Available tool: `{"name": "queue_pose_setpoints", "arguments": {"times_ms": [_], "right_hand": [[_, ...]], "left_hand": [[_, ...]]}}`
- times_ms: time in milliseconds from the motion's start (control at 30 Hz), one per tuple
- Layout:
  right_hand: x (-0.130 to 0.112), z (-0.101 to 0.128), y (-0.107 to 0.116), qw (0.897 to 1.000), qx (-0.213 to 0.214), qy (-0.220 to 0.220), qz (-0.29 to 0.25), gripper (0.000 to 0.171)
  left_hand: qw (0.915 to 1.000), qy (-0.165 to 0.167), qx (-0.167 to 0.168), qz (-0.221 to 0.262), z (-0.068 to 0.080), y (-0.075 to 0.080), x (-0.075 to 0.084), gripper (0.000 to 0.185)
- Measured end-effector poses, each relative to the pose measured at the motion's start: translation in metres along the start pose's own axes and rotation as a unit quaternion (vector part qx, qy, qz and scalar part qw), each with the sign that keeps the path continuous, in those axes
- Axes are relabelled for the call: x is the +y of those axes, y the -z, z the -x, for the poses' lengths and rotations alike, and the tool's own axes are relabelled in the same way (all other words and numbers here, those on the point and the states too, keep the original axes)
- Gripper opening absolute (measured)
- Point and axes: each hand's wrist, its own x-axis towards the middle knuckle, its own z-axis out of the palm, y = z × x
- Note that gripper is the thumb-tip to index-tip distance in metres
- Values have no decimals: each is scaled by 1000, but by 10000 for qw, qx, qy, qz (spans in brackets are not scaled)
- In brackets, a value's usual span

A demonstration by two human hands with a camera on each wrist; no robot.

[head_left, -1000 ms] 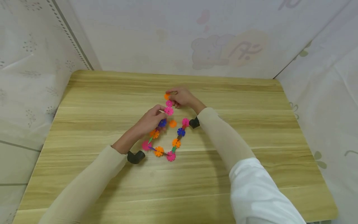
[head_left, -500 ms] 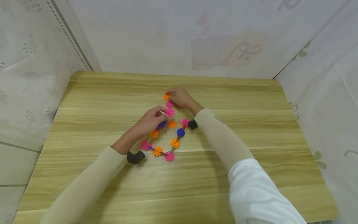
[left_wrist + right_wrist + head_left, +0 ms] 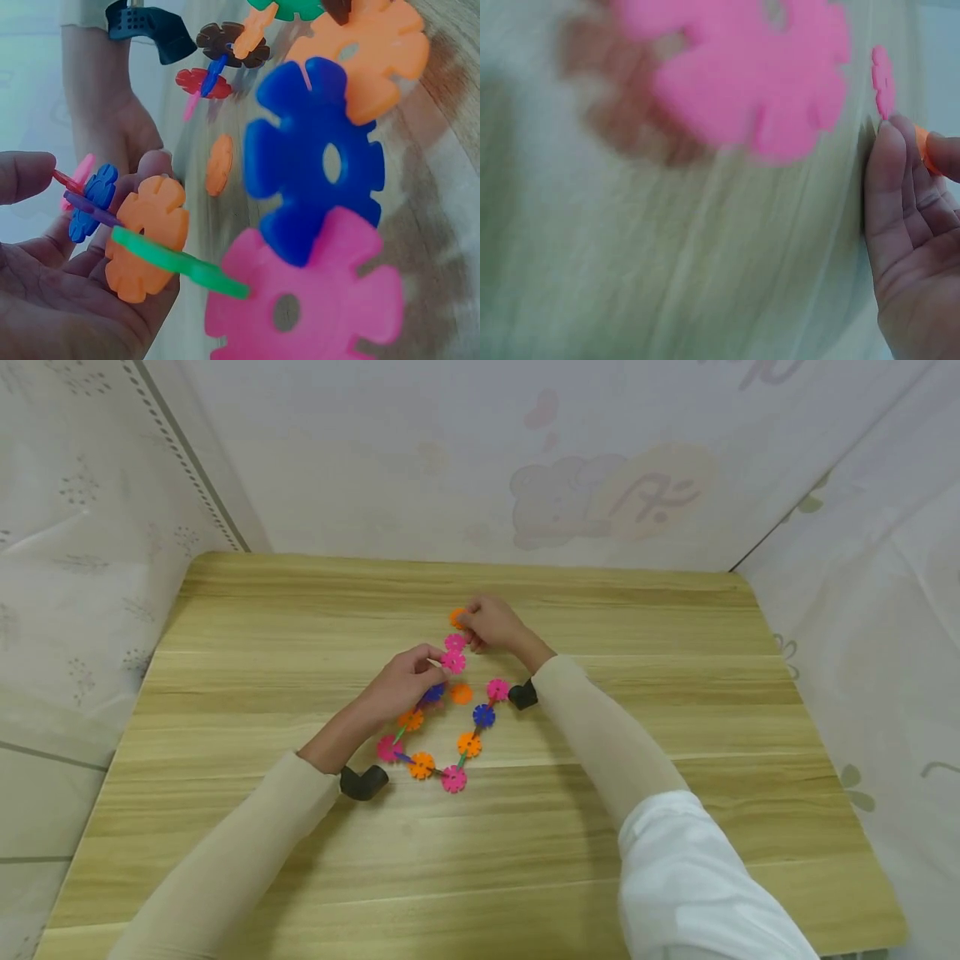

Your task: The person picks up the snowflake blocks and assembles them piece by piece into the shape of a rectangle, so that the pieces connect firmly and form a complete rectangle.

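Head view: wooden table (image 3: 675, 635) walled round by pale patterned cloth (image 3: 525, 460); near its middle a chain (image 3: 442, 735) of pink, orange and blue snowflake discs lying in an open loop, near end by a pink disc (image 3: 453, 779), far end rising toward the hands. Left hand (image 3: 401, 681) resting on the loop's left side, fingers curled, tips pinching a pink disc (image 3: 453, 662) at the chain's far end. Right hand (image 3: 491, 622) just beyond it, fingers bunched narrow round an orange disc (image 3: 457, 618), a second pink disc (image 3: 455, 642) just below, between the two hands. Loose orange disc (image 3: 461, 693) flat on the table inside the loop. Black wrist mounts (image 3: 363, 781) under both beige sleeves. Left wrist view: chain close and blurred, with a blue disc (image 3: 315, 161) slotted between an orange one above and a pink one (image 3: 307, 300) below; left palm at lower left, fingers half curled round an orange disc (image 3: 146, 240) with a green piece (image 3: 176, 262) slotted in; thumb above, near a small blue disc (image 3: 90, 202); right hand behind, the loose disc (image 3: 218, 165) on edge on the wood. Right wrist view: large blurred pink disc (image 3: 735, 75) over the tabletop; right fingers (image 3: 896, 202) at the right edge, nearly straight and close together, an orange rim (image 3: 922, 150) pressed between them; a pink disc (image 3: 883, 81) edge-on just above the fingertip.
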Motion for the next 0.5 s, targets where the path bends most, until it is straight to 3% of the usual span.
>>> {"name": "queue_pose_setpoints", "arguments": {"times_ms": [233, 500], "right_hand": [[8, 8, 10, 9936, 6, -384, -1059, 20], [1, 25, 16, 9929, -228, -213, -1150, 19]], "left_hand": [[9991, 142, 48, 389, -3, -1, 0, 30], [9985, -119, 295, 445, -7, -3, -1, 27]]}}
